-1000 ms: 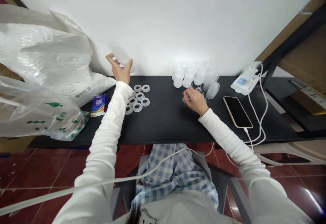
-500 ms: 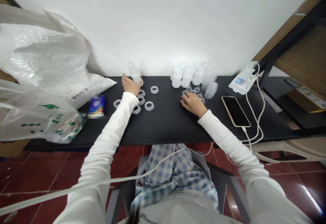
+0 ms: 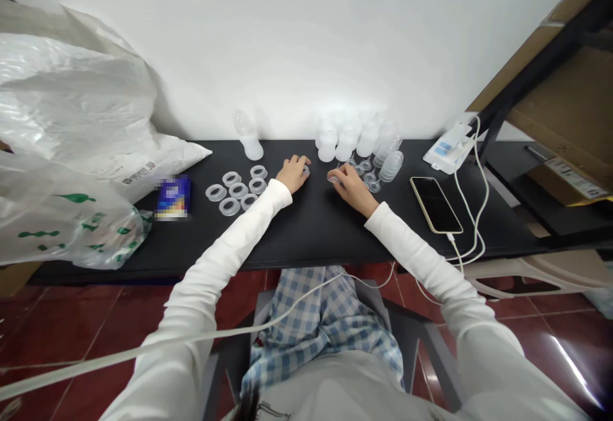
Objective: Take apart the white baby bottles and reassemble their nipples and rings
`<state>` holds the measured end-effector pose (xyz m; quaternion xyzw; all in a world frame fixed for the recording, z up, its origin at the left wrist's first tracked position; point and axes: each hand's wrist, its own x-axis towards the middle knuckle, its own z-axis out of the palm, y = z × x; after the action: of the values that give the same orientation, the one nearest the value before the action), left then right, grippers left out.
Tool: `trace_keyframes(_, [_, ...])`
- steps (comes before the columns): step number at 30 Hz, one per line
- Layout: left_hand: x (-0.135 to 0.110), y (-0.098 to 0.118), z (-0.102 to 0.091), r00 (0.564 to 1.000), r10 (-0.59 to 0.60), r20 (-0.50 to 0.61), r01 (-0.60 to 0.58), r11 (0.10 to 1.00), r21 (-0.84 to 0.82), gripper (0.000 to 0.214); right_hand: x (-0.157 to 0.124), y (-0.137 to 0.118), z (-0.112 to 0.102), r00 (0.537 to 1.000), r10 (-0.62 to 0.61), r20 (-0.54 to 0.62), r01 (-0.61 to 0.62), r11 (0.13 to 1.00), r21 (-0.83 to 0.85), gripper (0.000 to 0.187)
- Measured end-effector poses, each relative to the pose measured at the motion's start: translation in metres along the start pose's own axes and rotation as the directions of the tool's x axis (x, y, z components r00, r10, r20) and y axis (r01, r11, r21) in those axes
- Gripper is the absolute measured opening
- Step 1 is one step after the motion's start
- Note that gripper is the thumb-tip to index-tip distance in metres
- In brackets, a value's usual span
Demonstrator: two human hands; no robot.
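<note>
My left hand (image 3: 293, 174) is closed on a translucent collar ring (image 3: 306, 170), just above the table's middle. Facing it, my right hand (image 3: 352, 186) pinches a clear bottle nipple (image 3: 334, 179) between thumb and fingers. Several more nipples (image 3: 371, 182) lie right of that hand. Left of my left hand, several loose collar rings (image 3: 230, 206) lie flat on the table. Beyond them a small white bottle (image 3: 251, 146) with a clear dome cover stands by the wall. Several white bottles (image 3: 327, 146) stand together at the back, beside stacked clear covers (image 3: 391, 167).
White plastic bags (image 3: 81, 108) bulge over the table's left end, next to a blue packet (image 3: 173, 197). At right lie a phone (image 3: 435, 205) with its charging cable (image 3: 479, 197) and a white packet (image 3: 447, 147). Another cable (image 3: 191, 342) crosses over my left sleeve.
My left hand has left the covered bottle and moved right, picking up the rightmost collar ring. My right hand has drawn a nipple leftward out of the group.
</note>
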<state>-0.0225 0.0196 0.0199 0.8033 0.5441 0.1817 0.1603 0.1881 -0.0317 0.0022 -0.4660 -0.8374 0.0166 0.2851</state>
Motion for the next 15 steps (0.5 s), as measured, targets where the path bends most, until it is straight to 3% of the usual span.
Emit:
trace_keyframes(2, [-0.002, 0.004, 0.004, 0.999, -0.04, 0.008, 0.04, 0.944, -0.329, 0.032, 0.002, -0.001, 0.002, 0.998, 0.046, -0.051, -0.037, 0.986, 0.164, 0.025])
trace_keyframes(3, [-0.003, 0.006, 0.005, 0.996, -0.089, 0.025, 0.089, 0.856, -0.509, 0.031, 0.003, -0.002, 0.003, 0.994, 0.084, -0.073, -0.064, 0.967, 0.246, 0.025])
trace_keyframes(6, [-0.008, 0.011, 0.008, 0.965, -0.206, 0.163, 0.238, 0.427, -0.872, 0.032, 0.005, -0.001, 0.007, 0.974, 0.208, -0.09, -0.142, 0.87, 0.473, 0.027])
trace_keyframes(8, [-0.01, 0.013, 0.008, 0.948, -0.21, 0.241, 0.28, 0.185, -0.942, 0.027, 0.006, 0.0, 0.012, 0.959, 0.272, -0.076, -0.174, 0.782, 0.598, 0.031])
trace_keyframes(9, [-0.01, 0.013, 0.009, 0.943, -0.21, 0.259, 0.286, 0.109, -0.952, 0.025, 0.007, 0.001, 0.014, 0.952, 0.297, -0.069, -0.184, 0.742, 0.645, 0.034])
trace_keyframes(12, [-0.011, 0.015, 0.013, 0.945, -0.198, 0.259, 0.266, 0.012, -0.964, 0.019, 0.012, -0.001, 0.019, 0.938, 0.339, -0.065, -0.194, 0.673, 0.714, 0.038])
trace_keyframes(15, [-0.01, 0.015, 0.022, 0.951, -0.19, 0.245, 0.23, -0.101, -0.968, 0.021, 0.018, -0.005, 0.02, 0.935, 0.34, -0.103, -0.179, 0.699, 0.692, 0.035])
